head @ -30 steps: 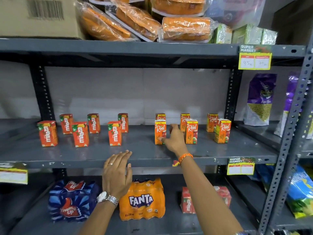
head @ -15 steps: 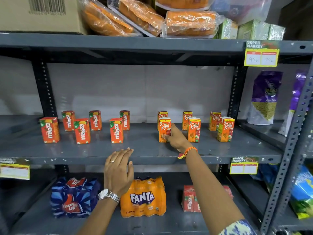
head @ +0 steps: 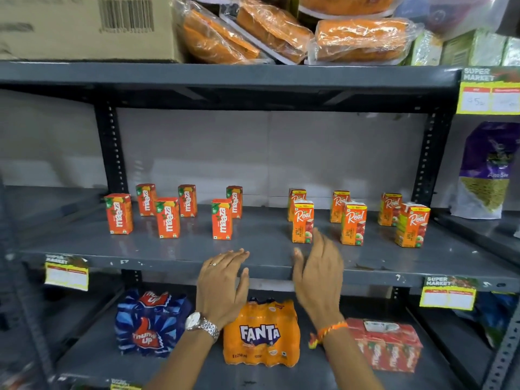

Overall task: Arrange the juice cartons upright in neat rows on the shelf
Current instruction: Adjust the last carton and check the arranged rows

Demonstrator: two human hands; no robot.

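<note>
Both hands hang in front of the grey metal shelf (head: 253, 249), holding nothing. The left hand (head: 222, 280) is flat, palm down, its fingers (head: 233, 256) straight and close together, their tips over the shelf's front lip. The right hand (head: 319, 273) stands edge-on with loosely spread fingers (head: 323, 243); it is blurred, so how far they part is hard to say. Just beyond the right fingertips stands the nearest Real carton (head: 302, 222), apart from the hand. More Real cartons (head: 353, 223) stand upright further right of the fingers in two staggered rows. Beyond and left of the left fingertips, the Maaza cartons (head: 167, 218) stand upright in a looser front and back row, unevenly spaced. Below the hands, on the lower shelf, sit a Fanta pack (head: 260, 333), a blue Thums Up pack (head: 150, 323) to the left and a red pack (head: 389, 347) to the right. Above, the top shelf carries a cardboard box (head: 84, 26) and wrapped orange cakes (head: 360, 40). Yellow price tags (head: 447, 294) hang on the shelf edges, and a pale wall (head: 267, 153) closes the back.
</note>
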